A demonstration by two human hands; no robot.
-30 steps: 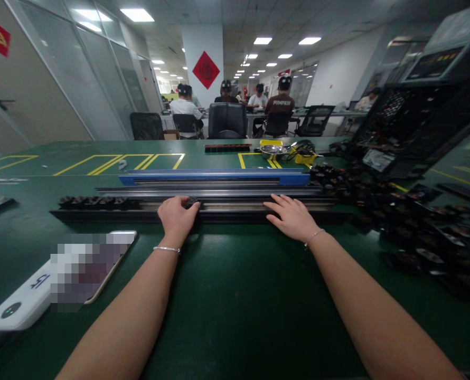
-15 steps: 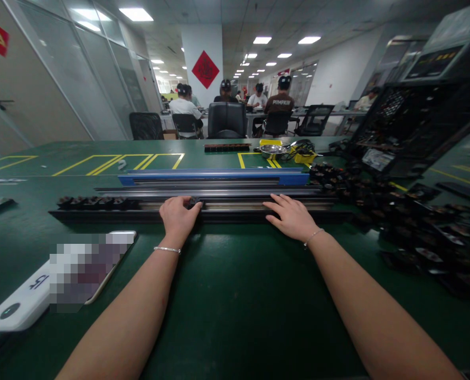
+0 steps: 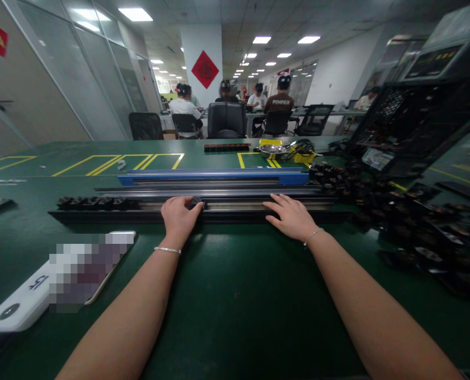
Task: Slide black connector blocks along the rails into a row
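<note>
A long black rail (image 3: 235, 216) lies crosswise on the green table in front of me. My left hand (image 3: 178, 217) is closed around a small black part (image 3: 197, 202) on the rail, thumb at the near side; the fingers partly hide it. My right hand (image 3: 290, 215) rests with spread fingers on the rail's right half, holding nothing. Several black parts (image 3: 96, 203) sit in a row along the rail's left end. Behind it lie another dark metal rail (image 3: 211, 190) and a blue-edged one (image 3: 219, 175).
Many loose black parts (image 3: 429, 232) are heaped on the right beside a large black machine frame (image 3: 401, 121). A phone (image 3: 116, 258) and a white device (image 3: 21, 309) lie at left. A metal bowl (image 3: 272, 150) stands farther back. Several people sit beyond the table.
My left hand has shifted very slightly to the right along the rail with the small black part. My right hand stays where it was.
</note>
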